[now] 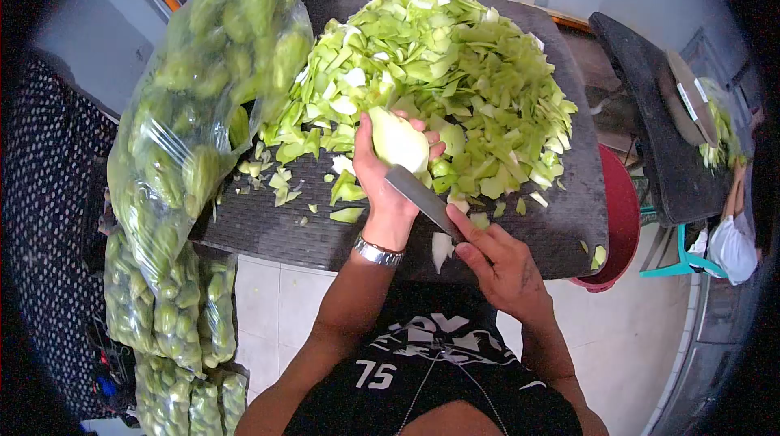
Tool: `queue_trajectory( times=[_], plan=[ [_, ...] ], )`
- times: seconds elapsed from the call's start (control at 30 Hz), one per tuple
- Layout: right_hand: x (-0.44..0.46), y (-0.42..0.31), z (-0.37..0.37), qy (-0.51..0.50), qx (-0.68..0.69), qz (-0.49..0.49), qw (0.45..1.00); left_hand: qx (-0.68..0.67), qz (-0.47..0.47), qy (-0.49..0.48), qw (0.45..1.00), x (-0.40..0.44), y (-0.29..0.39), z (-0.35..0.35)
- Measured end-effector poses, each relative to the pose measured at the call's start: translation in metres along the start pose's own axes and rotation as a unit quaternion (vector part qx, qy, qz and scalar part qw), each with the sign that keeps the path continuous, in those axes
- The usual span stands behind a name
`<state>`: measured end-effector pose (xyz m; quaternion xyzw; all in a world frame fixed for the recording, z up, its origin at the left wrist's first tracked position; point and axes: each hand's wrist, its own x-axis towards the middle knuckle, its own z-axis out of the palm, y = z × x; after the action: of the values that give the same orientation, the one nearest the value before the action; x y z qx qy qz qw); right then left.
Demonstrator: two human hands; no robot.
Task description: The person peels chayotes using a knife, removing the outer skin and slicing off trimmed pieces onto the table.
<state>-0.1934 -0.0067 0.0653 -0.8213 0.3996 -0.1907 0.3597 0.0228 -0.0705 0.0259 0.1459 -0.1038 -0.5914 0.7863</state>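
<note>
My left hand (387, 184), a metal watch at its wrist, cups a pale, peeled chayote (400, 142) with the fingers wrapped round its far side. A knife (426, 203) is gripped in my right hand (497, 261). Its broad blade points up and left, the tip at the lower end of the chayote; whether it touches cannot be told. Just beyond both hands rises a large heap of green peelings (487, 78). Loose peel pieces (347, 215) lie around my left hand, and a pale scrap (441, 251) lies by the knife.
A clear plastic bag of green chayotes (183, 111) leans on the left of the dark woven table (581, 225). More filled bags (166, 314) stand below. A red tub (619, 216) is at the right, near another dark table (650, 127) and a person's arm (735, 192).
</note>
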Motion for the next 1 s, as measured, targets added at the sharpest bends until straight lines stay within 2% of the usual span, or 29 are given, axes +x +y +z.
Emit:
queue_trajectory(
  times=[0.23,0.3,0.4,0.53,0.73,0.83,0.9,1.0],
  plan=[
    [0.005,0.002,0.003,0.032,-0.001,-0.025,0.999,0.004,0.021,-0.009,1.000,-0.009,-0.004,0.008],
    [0.006,0.005,0.006,0.047,-0.011,-0.034,0.998,0.022,0.024,0.023,0.999,-0.014,-0.006,0.015],
    [0.006,0.003,0.003,0.020,-0.047,0.004,0.999,0.043,0.022,0.057,0.997,-0.019,-0.006,0.019],
    [0.007,0.007,0.008,0.051,-0.050,-0.004,0.997,0.060,0.019,0.096,0.993,-0.027,-0.012,0.025],
    [0.007,0.012,0.012,0.065,-0.074,-0.016,0.995,0.042,0.014,0.103,0.994,-0.031,-0.015,0.026],
    [0.006,0.010,0.017,0.073,-0.111,-0.012,0.991,-0.013,0.029,0.006,0.999,-0.030,-0.014,0.013],
    [0.005,0.007,0.020,0.084,-0.111,-0.018,0.990,0.039,0.059,0.058,0.996,-0.030,-0.012,0.016],
    [-0.005,-0.004,0.014,0.041,-0.088,0.031,0.995,0.116,0.135,0.108,0.978,-0.021,-0.005,0.014]
  ],
)
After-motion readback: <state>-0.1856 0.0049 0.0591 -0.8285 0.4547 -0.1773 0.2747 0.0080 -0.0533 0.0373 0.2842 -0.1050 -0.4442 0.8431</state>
